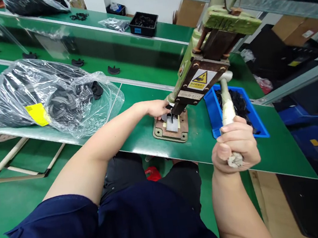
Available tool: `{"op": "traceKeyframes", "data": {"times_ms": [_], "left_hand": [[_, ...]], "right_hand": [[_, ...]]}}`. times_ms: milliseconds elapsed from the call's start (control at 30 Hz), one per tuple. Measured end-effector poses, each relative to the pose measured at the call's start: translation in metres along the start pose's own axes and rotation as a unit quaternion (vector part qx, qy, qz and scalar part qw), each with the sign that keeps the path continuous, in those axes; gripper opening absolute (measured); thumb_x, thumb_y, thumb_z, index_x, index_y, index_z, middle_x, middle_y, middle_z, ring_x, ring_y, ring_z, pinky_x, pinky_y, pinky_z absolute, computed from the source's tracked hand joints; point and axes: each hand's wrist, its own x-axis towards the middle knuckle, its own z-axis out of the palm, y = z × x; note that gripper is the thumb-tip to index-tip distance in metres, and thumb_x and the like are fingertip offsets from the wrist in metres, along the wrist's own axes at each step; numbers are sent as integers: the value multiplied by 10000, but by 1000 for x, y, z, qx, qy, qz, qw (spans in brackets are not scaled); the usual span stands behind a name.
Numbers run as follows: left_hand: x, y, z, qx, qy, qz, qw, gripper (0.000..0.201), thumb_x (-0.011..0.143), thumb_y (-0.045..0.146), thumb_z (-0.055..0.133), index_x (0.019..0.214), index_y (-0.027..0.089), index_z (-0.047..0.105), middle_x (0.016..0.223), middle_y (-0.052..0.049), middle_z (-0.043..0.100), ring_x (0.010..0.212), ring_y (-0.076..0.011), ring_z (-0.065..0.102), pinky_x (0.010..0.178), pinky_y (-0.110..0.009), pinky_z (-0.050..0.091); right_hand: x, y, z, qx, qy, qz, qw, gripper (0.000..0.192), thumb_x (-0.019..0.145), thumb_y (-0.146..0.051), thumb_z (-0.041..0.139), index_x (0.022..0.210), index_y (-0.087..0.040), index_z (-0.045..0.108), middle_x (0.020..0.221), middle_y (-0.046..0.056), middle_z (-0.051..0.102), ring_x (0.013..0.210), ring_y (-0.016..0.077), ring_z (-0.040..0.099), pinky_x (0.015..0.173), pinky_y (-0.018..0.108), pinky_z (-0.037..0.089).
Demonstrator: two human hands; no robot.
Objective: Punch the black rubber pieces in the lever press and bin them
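Press lever [227, 106] — pale, worn (cloth-wrapped end).

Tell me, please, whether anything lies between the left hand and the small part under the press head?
Nothing visible does. The left hand already reaches the small dark part on the press base plate, fingers right at it beneath the press head. The right hand grips the lever handle, off to the side.

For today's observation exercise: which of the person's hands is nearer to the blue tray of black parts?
Right. The right hand grips the press lever just in front of the blue tray; the left hand is beyond the press base, farther left.
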Motion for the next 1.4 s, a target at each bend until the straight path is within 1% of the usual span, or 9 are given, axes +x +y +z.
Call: {"op": "traceKeyframes", "data": {"times_ms": [167, 300, 433, 567, 767, 1000, 1167, 1300, 1400], "left_hand": [[-3, 0, -4, -12, -26, 3, 1000, 534, 1031, 319, 593, 1522, 132, 497, 1065, -122, 792, 722, -174, 722, 596, -223, 540], [-3, -6, -5, -34, -18, 27, 999, 470, 1012, 326, 623, 1429, 119, 559, 881, -77, 761, 695, -187, 708, 596, -242, 544], [-2, -11, -4, -69, -19, 24, 997, 436, 965, 353, 705, 1336, 145, 610, 730, -17, 700, 642, -185, 696, 623, -259, 555], [1, -16, -2, -79, -22, 24, 996, 446, 953, 375, 724, 1331, 160, 621, 731, -11, 705, 641, -179, 696, 644, -256, 559], [2, -21, 2, -45, -8, 21, 999, 486, 990, 382, 668, 1424, 178, 592, 790, -20, 720, 674, -175, 693, 645, -238, 546], [5, -17, 2, -70, -17, -9, 997, 440, 971, 378, 695, 1354, 170, 639, 715, -4, 677, 609, -163, 654, 629, -245, 549], [11, -18, -1, -116, -42, -18, 992, 406, 967, 341, 708, 1322, 155, 648, 761, -24, 699, 597, -151, 652, 587, -235, 543], [13, -15, -1, -168, -83, -68, 980, 403, 982, 337, 709, 1325, 139, 632, 700, -13, 671, 549, -147, 651, 562, -229, 540], [11, -10, 5, -186, -73, -87, 976, 363, 1029, 340, 651, 1332, 141, 621, 654, 7, 639, 508, -150, 643, 566, -242, 549]], "right_hand": [[-1, 2, 0, 5, 5, -1, 1000, 233, 879, -307, 666, 709, -250, 518, 661, -50, 592, 774, 168, 675, 1033, 560, 565], [-3, 3, 1, 6, 17, 1, 1000, 220, 868, -316, 677, 708, -274, 533, 638, -37, 581, 741, 199, 668, 1006, 593, 572], [-4, 4, 2, 8, 22, 4, 1000, 220, 855, -316, 683, 700, -271, 534, 631, -41, 575, 733, 195, 670, 996, 591, 572], [-4, 6, 3, 9, 32, 0, 999, 235, 846, -330, 684, 684, -267, 526, 607, -43, 567, 720, 187, 666, 985, 580, 574], [-5, 5, 3, 5, 41, 12, 999, 248, 853, -343, 684, 672, -274, 530, 594, -42, 575, 707, 197, 665, 984, 602, 572], [-7, 8, 5, 14, 61, 14, 998, 236, 848, -369, 704, 671, -293, 568, 579, -50, 549, 691, 195, 656, 969, 592, 567], [-8, 8, 6, 12, 66, 15, 998, 231, 857, -377, 706, 669, -305, 593, 584, -48, 553, 682, 201, 652, 959, 588, 564], [-8, 8, 4, 3, 63, 17, 998, 211, 862, -397, 703, 688, -322, 610, 576, -50, 541, 672, 198, 648, 957, 582, 571], [-8, 9, 4, 7, 56, 11, 998, 216, 858, -392, 704, 686, -314, 599, 574, -49, 540, 684, 198, 655, 963, 574, 573]]}}
